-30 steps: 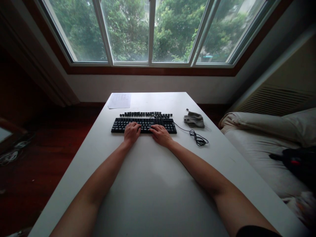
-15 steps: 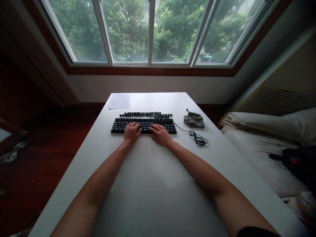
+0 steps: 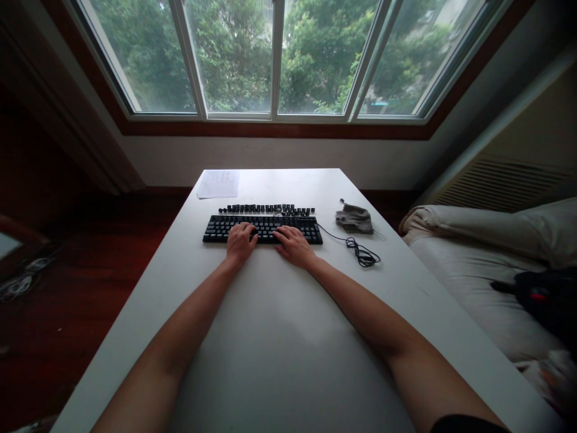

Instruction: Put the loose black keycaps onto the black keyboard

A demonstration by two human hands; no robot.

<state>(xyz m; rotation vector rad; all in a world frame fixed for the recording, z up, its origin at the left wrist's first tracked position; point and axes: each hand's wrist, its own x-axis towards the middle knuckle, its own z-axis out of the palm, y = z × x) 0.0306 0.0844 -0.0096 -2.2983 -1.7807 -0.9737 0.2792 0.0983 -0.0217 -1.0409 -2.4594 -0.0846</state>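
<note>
A black keyboard (image 3: 216, 228) lies across the far half of a white table (image 3: 270, 337). My left hand (image 3: 240, 242) rests on its left-centre keys, fingers curved and spread over them, holding nothing. My right hand (image 3: 294, 246) rests on the right-centre keys the same way. A row of loose black keycaps (image 3: 265, 209) lies just behind the keyboard. The keyboard's black cable (image 3: 360, 252) runs right and ends in a small coil.
A sheet of paper (image 3: 218, 183) lies at the table's far left corner. A grey crumpled cloth (image 3: 354, 218) sits at the far right. A bed with pale bedding (image 3: 478, 264) and a dark object (image 3: 541, 297) adjoins the right edge. Windows fill the far wall.
Both hands stay on the keyboard; only slight finger movement shows.
</note>
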